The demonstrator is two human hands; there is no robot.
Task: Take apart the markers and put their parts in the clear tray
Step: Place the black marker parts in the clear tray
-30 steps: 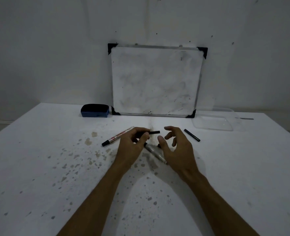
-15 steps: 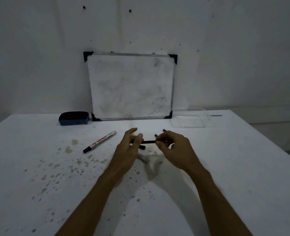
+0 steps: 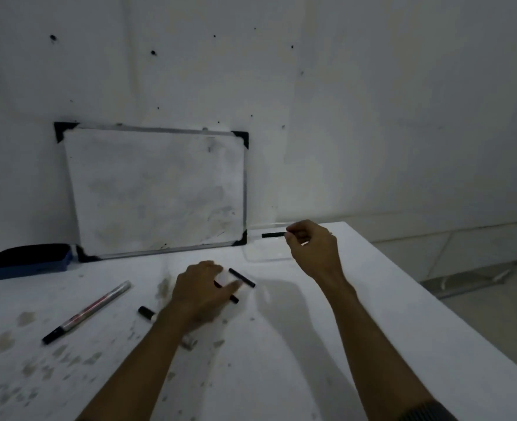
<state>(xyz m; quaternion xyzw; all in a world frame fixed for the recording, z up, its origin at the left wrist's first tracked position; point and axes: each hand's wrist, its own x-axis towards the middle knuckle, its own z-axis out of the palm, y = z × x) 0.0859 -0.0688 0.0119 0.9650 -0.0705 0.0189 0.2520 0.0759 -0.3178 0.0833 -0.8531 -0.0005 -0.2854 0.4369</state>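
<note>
My right hand [image 3: 310,249] pinches a thin black marker part [image 3: 273,235] and holds it level above the clear tray [image 3: 263,256] at the back right of the table. My left hand [image 3: 201,294] hovers low over the table with fingers spread, touching a short black piece [image 3: 234,298]. Just beyond its fingertips lies a black stick [image 3: 241,277]. A small black cap [image 3: 146,313] sits left of the left wrist, and a pale barrel end [image 3: 189,342] shows under the forearm. A whole silver marker with a black cap [image 3: 87,311] lies at the left.
A small whiteboard [image 3: 154,192] leans on the wall behind the table. A blue eraser [image 3: 31,261] sits at the back left. The white table [image 3: 281,360] is stained with dark spots at the front left; its right edge drops to the floor.
My right hand has carried the thin black part from the table's middle to above the clear tray. My left hand let go of it and lowered toward the pieces on the table.
</note>
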